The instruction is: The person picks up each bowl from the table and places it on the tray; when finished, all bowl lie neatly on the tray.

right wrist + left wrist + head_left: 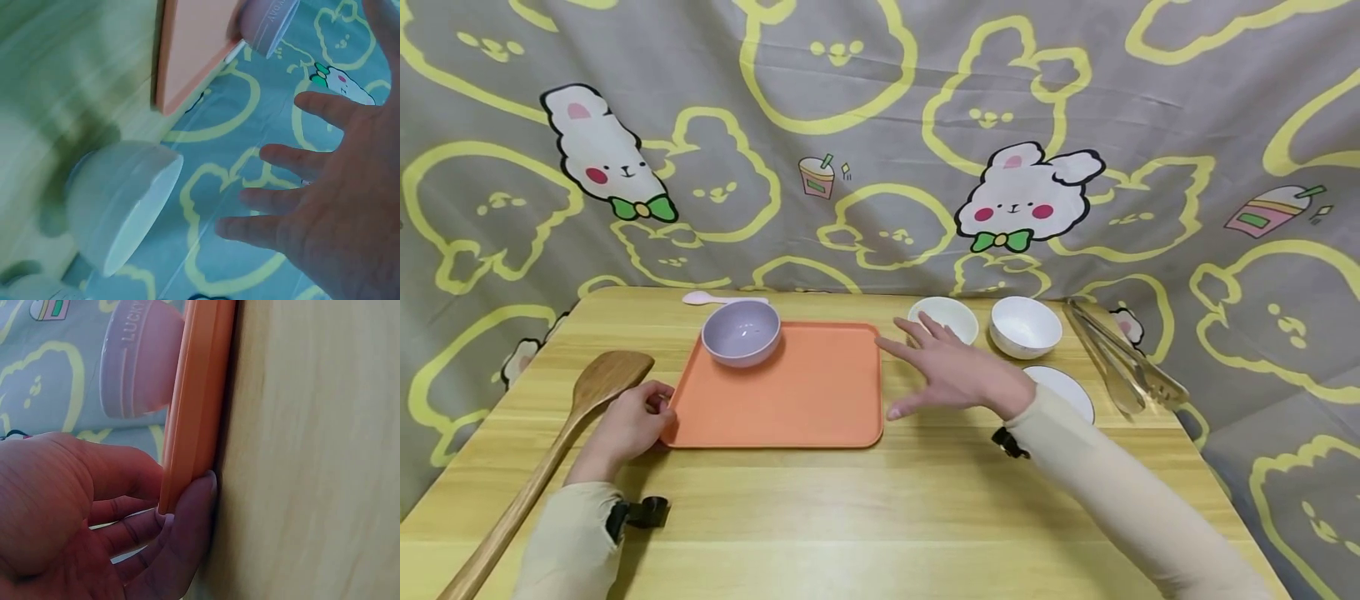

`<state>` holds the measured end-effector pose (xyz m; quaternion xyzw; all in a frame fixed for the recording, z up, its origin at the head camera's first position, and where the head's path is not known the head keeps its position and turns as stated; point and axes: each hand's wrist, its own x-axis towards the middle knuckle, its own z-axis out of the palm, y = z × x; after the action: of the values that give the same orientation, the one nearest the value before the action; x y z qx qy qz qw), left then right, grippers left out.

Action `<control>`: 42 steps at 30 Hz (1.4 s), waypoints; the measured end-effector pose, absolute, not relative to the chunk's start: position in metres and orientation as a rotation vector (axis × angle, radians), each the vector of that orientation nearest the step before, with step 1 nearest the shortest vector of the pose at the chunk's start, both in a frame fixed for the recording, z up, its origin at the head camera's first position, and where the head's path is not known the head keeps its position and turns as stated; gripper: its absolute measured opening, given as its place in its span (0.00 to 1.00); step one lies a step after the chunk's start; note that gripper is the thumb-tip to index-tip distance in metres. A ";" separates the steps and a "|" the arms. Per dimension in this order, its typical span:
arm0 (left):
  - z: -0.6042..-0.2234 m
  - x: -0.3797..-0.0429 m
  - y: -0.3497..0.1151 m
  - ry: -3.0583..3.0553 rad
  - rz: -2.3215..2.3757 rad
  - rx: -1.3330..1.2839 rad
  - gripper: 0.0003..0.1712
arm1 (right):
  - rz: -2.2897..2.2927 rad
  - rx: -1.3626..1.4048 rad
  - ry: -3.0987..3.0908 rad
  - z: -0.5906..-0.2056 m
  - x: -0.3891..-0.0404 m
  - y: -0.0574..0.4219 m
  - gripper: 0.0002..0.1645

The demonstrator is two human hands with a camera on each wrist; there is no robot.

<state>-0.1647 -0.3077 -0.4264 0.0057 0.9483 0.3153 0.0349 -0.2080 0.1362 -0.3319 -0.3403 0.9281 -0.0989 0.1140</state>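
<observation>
An orange tray (820, 392) lies on the wooden table, with a purple bowl (742, 333) on its back left corner. My left hand (631, 423) pinches the tray's left edge near the front corner. In the left wrist view, the tray's rim (195, 425) sits between thumb and fingers, close over the tabletop. Spread wide, my right hand (951, 371) hovers right of the tray and holds nothing. It partly covers a pale green bowl (951, 312) in the head view; the right wrist view shows this bowl (119, 194) apart from the fingers.
Right of the pale bowl stands a white bowl (1026, 329), with a white plate (1069, 392) in front, partly behind my sleeve. Metal tongs (1123, 358) lie at the right edge. A wooden spatula (610, 375) lies left of my left hand. Behind the tray is a pink spoon (718, 298).
</observation>
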 end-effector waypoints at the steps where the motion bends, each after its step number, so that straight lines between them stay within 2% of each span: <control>1: -0.427 -0.164 -0.308 2.915 0.969 0.016 0.18 | -0.300 -0.995 2.733 -0.332 -0.205 0.141 0.60; 10: -0.428 -0.165 -0.306 2.915 0.983 0.027 0.18 | -0.355 -0.988 2.850 -0.341 -0.188 0.189 0.55; 18: -0.428 -0.164 -0.305 2.903 1.007 0.018 0.16 | -0.431 -0.795 2.929 -0.349 -0.173 0.230 0.53; 26: -0.426 -0.163 -0.303 2.935 0.958 0.017 0.17 | -0.496 -0.675 2.990 -0.361 -0.161 0.270 0.56; 42: -0.426 -0.164 -0.305 2.918 0.969 -0.029 0.18 | -0.593 -0.582 2.950 -0.387 -0.158 0.292 0.61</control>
<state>-0.1642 -0.3051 -0.4259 -0.0095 0.9485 0.3150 0.0333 -0.1576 0.2922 -0.3865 -0.1896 0.9619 -0.1934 0.0383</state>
